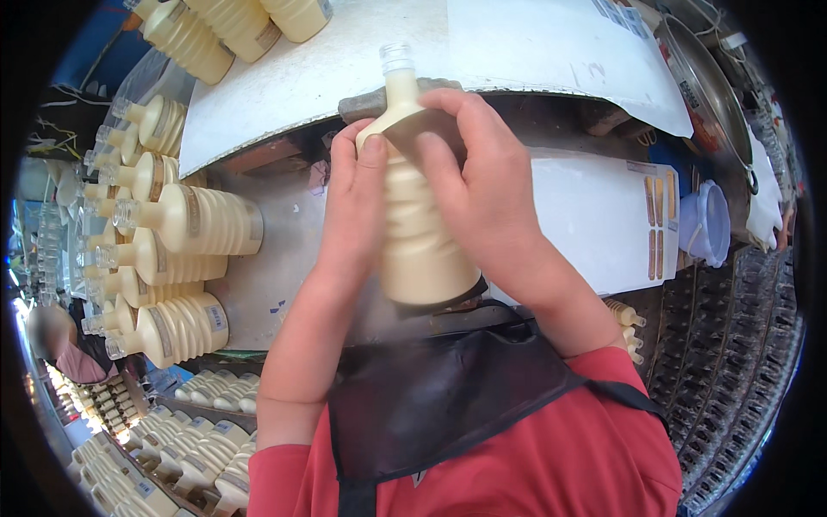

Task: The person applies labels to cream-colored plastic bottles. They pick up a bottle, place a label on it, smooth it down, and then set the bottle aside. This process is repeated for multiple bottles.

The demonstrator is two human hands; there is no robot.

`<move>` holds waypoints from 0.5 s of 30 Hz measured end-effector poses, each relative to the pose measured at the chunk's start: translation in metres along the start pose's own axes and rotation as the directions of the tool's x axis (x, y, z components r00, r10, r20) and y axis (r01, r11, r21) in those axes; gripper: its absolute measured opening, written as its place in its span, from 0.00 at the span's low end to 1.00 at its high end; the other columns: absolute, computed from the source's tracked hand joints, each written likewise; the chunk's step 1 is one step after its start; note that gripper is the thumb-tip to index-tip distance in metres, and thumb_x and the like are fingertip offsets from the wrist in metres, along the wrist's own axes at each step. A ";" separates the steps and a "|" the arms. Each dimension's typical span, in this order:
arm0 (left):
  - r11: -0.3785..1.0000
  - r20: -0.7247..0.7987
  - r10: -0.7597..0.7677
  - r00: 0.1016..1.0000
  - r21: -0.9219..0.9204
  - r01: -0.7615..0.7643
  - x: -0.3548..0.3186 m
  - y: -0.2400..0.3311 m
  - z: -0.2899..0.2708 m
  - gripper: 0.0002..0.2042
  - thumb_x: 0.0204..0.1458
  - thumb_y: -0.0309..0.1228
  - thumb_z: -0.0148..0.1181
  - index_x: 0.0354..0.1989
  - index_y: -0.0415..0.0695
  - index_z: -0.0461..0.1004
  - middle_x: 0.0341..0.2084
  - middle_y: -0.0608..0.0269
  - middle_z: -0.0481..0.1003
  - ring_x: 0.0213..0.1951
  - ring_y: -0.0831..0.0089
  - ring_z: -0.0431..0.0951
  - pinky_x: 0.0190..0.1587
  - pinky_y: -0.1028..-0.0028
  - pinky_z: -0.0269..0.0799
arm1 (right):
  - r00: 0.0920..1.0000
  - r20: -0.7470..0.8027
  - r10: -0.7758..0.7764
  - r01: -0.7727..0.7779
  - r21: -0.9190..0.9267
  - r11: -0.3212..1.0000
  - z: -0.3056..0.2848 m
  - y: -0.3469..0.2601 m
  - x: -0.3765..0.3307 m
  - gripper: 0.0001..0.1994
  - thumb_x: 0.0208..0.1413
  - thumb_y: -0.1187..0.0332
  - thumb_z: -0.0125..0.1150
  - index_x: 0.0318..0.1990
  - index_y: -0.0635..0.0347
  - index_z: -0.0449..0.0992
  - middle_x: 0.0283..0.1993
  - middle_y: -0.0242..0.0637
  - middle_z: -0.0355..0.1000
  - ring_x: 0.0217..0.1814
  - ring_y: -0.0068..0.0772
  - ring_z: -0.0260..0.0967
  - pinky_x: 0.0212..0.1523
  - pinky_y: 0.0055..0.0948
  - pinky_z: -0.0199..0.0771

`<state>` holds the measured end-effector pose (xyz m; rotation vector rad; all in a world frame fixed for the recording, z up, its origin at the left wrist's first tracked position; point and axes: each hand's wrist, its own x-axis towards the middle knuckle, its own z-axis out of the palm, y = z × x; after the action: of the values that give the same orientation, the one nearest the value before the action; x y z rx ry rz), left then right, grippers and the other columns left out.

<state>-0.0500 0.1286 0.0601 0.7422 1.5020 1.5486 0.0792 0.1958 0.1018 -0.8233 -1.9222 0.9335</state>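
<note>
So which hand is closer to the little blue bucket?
The right hand is nearer. It grips the cream ribbed bottle on the side towards the blue bucket, which sits off to the right. The left hand holds the bottle's far side.

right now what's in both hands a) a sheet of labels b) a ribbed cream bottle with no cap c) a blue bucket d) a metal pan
b: the left hand and the right hand both wrap the ribbed cream bottle, whose clear threaded neck is uncapped; the blue bucket sits apart at the right.
</note>
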 end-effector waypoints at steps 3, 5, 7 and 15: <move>1.000 -0.009 0.012 1.000 -0.012 -0.013 0.003 -0.007 -0.002 0.20 0.73 0.42 0.43 0.63 0.41 0.64 0.51 0.59 0.73 0.52 0.76 0.74 0.56 0.72 0.72 | 0.986 -0.162 0.037 -0.055 -0.109 0.993 -0.004 0.037 -0.009 0.13 0.63 0.74 0.56 0.54 0.65 0.74 0.47 0.39 0.77 0.47 0.29 0.74 0.51 0.29 0.74; 0.996 -0.016 -0.004 1.000 -0.085 0.003 0.001 -0.006 0.001 0.20 0.73 0.42 0.43 0.63 0.41 0.64 0.52 0.59 0.73 0.52 0.75 0.74 0.56 0.72 0.72 | 0.960 -0.150 0.238 -0.223 0.107 0.969 -0.006 0.056 -0.018 0.14 0.65 0.73 0.56 0.57 0.63 0.72 0.50 0.38 0.74 0.49 0.26 0.71 0.52 0.28 0.74; 0.993 -0.007 -0.016 1.000 -0.118 0.015 0.000 -0.004 0.004 0.20 0.73 0.43 0.42 0.63 0.41 0.63 0.52 0.59 0.73 0.53 0.75 0.74 0.57 0.72 0.71 | 0.934 -0.126 0.335 -0.292 0.271 0.917 -0.001 0.072 -0.024 0.15 0.66 0.72 0.55 0.59 0.62 0.71 0.52 0.37 0.73 0.51 0.25 0.70 0.53 0.27 0.73; 0.869 0.098 -0.117 0.988 -0.472 0.150 -0.001 0.009 0.000 0.30 0.72 0.54 0.29 0.67 0.41 0.61 0.58 0.54 0.72 0.60 0.65 0.72 0.65 0.63 0.66 | 0.840 -0.016 -0.543 0.516 -0.287 0.807 -0.009 0.031 -0.021 0.14 0.49 0.82 0.68 0.44 0.61 0.80 0.44 0.40 0.80 0.43 0.38 0.79 0.44 0.32 0.79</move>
<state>-0.0506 0.1284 0.0690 0.3847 1.0294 1.6776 0.1022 0.1968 0.0711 -0.4192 -2.0605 0.2836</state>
